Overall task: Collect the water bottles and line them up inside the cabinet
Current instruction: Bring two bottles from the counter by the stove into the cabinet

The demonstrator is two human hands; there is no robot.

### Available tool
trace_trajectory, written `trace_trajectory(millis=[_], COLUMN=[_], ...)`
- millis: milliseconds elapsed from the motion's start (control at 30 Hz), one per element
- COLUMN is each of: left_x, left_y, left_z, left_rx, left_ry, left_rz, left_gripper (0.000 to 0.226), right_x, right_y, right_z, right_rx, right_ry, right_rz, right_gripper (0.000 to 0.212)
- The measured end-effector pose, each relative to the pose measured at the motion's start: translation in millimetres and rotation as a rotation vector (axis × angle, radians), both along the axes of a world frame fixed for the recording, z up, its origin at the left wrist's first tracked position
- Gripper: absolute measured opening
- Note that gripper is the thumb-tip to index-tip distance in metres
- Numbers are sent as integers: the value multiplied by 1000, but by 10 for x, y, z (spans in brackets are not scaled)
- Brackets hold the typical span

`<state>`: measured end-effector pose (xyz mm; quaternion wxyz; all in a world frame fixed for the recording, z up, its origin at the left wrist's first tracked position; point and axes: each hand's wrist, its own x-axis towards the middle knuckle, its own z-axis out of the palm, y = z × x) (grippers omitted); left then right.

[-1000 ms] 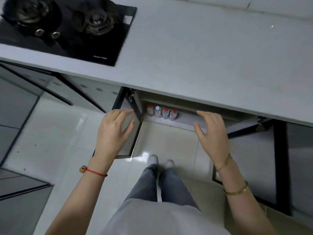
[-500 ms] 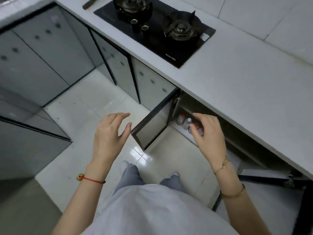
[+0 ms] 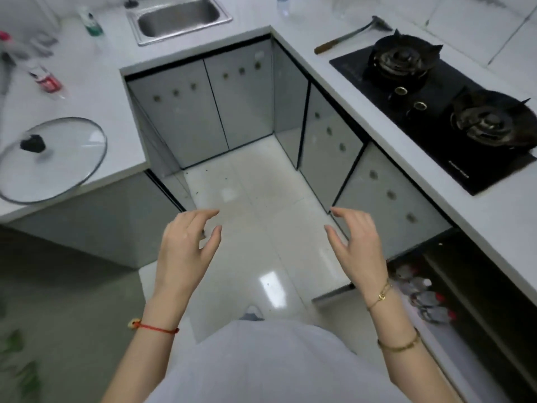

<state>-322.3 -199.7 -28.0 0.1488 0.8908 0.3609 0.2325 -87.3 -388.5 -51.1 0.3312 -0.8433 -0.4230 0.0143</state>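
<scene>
Below the gas hob (image 3: 453, 112), at the right edge of the view, the cabinet (image 3: 479, 301) stands with its door (image 3: 389, 205) swung out, and a row of water bottles (image 3: 427, 298) with red caps lies blurred on its dark floor; their exact count cannot be told. Both hands hover over the tiled floor (image 3: 261, 228), left of that cabinet. The left hand (image 3: 186, 248) is loose, its fingers gently curved and holding nothing. The right hand (image 3: 357, 245) is likewise relaxed and holds nothing, just in front of the open door. Far left of the hob, a steel sink (image 3: 177, 18) sits in the countertop (image 3: 96, 82); its basin looks bare. Another bottle with a red label (image 3: 46, 80) lies on that countertop, near a glass pot lid (image 3: 52, 158).
</scene>
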Motion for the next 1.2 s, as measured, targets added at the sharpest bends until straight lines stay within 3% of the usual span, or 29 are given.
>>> trace_trajectory(millis=[233, 533, 1200], left_x=[-173, 307, 3331], left_y=[916, 1973, 5077], left_z=[91, -7, 171], left_rx=[-15, -65, -36], left_ry=[12, -19, -66], left_rz=[78, 175, 112], left_gripper=[27, 28, 30], right_x=[-16, 602, 3530], right_y=[1141, 2404, 5301], right_z=[132, 8, 337], right_rx=[14, -44, -50], right_ry=[-34, -6, -81], right_rz=[109, 159, 117], right_gripper=[29, 30, 35])
